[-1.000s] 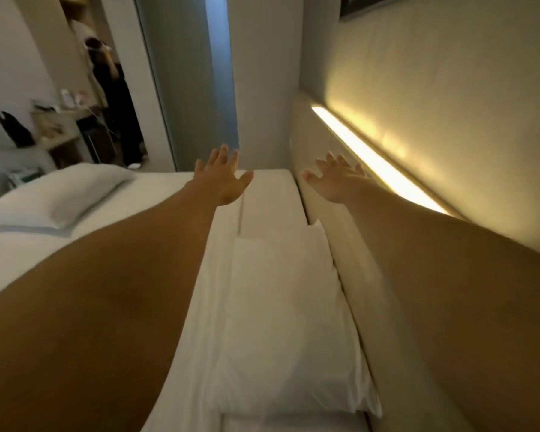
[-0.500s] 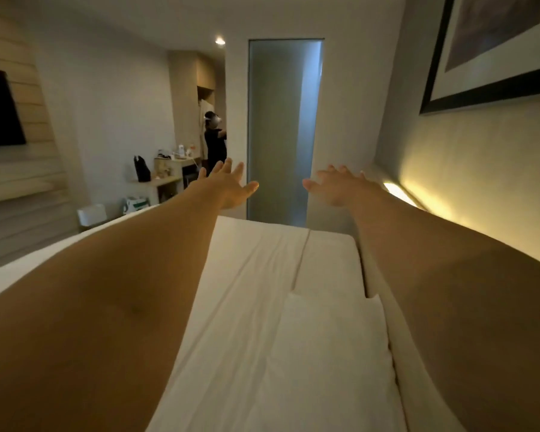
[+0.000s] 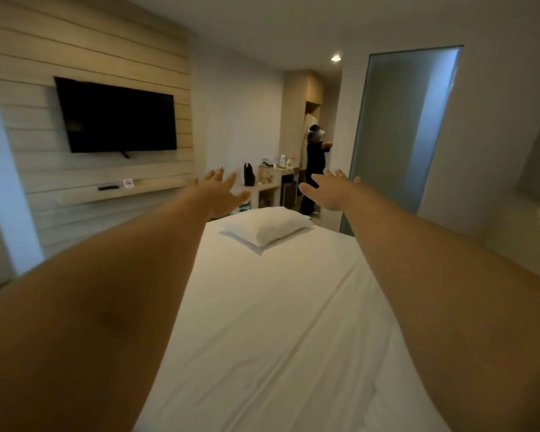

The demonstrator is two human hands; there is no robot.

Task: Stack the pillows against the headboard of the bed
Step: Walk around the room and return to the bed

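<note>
A white pillow (image 3: 267, 227) lies flat at the far corner of the bed (image 3: 272, 322), which is covered in a white sheet. Both my arms stretch out over the bed toward it. My left hand (image 3: 220, 191) hovers just above and to the left of the pillow, fingers spread, holding nothing. My right hand (image 3: 332, 190) hovers above and to the right of it, also spread and empty. Neither hand touches the pillow. The headboard (image 3: 524, 235) shows only as a pale ledge at the right edge, with a lit strip.
A black TV (image 3: 117, 116) hangs on the slatted wall at left above a floating shelf (image 3: 122, 190). A small desk with bottles (image 3: 278, 179) and another person in black (image 3: 314, 169) stand beyond the bed. A frosted glass door (image 3: 399, 132) is at right.
My view has swung left, away from the headboard and the pillow lying beside it, toward the far pillow. Both hands stay outstretched and open.
</note>
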